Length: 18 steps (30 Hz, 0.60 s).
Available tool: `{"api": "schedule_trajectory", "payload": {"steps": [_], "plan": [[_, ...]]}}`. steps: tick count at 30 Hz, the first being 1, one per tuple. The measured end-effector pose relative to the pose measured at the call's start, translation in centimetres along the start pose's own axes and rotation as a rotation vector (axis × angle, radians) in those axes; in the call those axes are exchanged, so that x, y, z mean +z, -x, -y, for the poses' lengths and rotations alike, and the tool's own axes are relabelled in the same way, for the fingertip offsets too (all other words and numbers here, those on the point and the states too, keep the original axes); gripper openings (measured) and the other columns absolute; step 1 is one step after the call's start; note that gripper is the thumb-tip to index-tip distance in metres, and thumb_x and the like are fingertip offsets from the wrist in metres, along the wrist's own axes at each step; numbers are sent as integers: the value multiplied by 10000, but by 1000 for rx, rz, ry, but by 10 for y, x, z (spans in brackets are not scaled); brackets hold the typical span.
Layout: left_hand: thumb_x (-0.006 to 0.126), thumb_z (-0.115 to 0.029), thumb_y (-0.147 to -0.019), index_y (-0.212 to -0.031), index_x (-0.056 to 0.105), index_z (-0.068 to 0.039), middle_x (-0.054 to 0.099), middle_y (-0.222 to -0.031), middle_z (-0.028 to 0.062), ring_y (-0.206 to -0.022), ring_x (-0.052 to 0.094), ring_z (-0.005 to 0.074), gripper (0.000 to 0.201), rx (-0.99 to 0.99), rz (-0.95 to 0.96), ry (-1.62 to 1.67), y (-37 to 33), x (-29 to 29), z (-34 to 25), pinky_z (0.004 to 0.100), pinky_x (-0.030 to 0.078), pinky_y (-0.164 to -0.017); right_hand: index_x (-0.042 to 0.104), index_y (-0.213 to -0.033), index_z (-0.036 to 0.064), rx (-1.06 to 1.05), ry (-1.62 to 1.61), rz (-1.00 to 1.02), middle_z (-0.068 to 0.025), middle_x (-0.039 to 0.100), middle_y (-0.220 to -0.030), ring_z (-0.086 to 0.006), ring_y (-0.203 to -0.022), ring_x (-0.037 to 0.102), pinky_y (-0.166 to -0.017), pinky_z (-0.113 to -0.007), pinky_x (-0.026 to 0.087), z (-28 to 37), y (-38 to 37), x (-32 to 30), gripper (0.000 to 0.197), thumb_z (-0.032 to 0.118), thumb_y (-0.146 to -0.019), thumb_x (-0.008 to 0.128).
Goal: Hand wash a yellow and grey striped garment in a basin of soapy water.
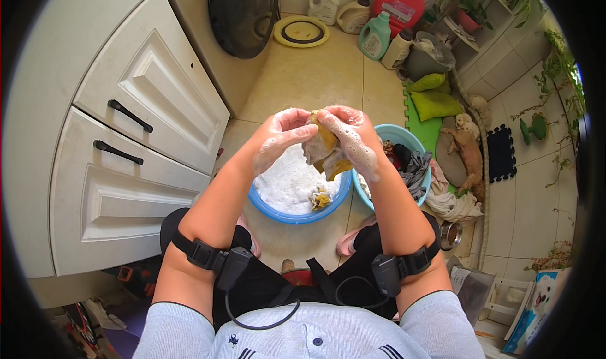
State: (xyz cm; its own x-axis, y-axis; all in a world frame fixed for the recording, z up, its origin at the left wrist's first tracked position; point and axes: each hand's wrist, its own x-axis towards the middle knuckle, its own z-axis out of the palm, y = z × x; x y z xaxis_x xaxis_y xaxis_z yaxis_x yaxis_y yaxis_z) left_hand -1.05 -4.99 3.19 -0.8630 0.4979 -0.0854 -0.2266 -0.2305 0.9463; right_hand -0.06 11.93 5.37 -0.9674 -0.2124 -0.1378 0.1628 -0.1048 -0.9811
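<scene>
A wet mustard-yellow cloth (328, 139), streaked with suds, is stretched between my two hands above a blue basin (300, 219). My left hand (281, 137) pinches its upper left edge, the thumb pointing inward. At its upper right, my right hand (356, 141) grips the same cloth, with foam over the back of the hand and wrist. White suds (287, 185) fill the basin, and a crumpled yellow cloth piece (320, 198) pokes out at the front right. Whether the two yellow parts join cannot be seen.
A light-blue tub (387, 130) of dark and grey clothes stands right of the basin. White cabinets (142, 188) line the left side. Detergent bottles (375, 35) stand at the back. A dog (466, 147) lies at the right, near a metal bowl (450, 234).
</scene>
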Motion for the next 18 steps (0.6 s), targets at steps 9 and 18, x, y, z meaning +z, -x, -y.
{"api": "schedule_trajectory", "payload": {"steps": [9,18], "plan": [[541,-228,-853,-946,543,-24,561,-890,-9,-795,504,46,225,32,-71,-89,-3,8,3,205,411,-712,566,-834,22,46,-32,-129,-41,550,-742,-98,-650,531,-538,-258,443,4,2,3,270,290,-807,586],[547,-213,-845,-742,553,-34,485,-642,-39,-569,398,34,207,208,-411,-310,5,20,-2,208,335,-487,477,-859,37,360,-573,-333,-105,530,-749,-226,-641,571,-533,-388,493,-10,-6,-1,396,432,-827,487]]}}
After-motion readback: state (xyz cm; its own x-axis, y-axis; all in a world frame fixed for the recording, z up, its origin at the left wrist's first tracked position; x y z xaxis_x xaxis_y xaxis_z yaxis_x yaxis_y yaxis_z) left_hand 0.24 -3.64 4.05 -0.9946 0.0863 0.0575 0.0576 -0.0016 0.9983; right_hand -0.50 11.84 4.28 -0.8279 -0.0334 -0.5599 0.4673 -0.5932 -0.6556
